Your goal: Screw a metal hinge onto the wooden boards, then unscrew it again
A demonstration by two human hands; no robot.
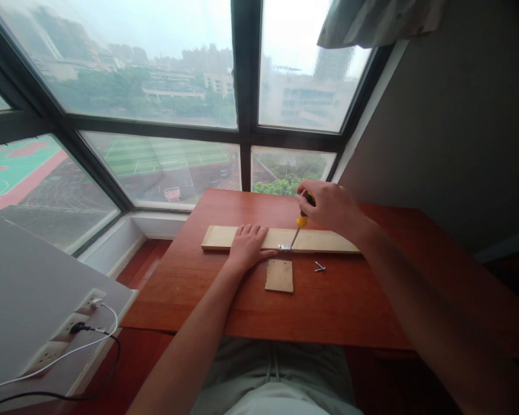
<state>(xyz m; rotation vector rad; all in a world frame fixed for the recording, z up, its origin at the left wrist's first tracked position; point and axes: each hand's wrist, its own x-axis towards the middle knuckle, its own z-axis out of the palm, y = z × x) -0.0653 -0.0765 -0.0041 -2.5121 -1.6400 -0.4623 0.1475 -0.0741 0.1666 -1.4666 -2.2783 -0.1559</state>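
A long pale wooden board (218, 237) lies across the table. On its near edge sits a small silver metal hinge (285, 248). My right hand (331, 206) is wrapped round the black and yellow handle of a screwdriver (301, 221), whose tip meets the hinge at a slant. My left hand (248, 246) rests flat on the board, fingers spread, its thumb reaching toward the hinge. A small square wooden piece (279, 275) with two holes near its top edge lies in front of the hinge. To its right are a few screws (320, 267) on the tabletop.
The reddish-brown table (190, 300) stands against large windows with a dark frame (246, 69). At the lower left, white and black cables run from wall sockets (71, 327). A grey wall (450, 127) rises on the right.
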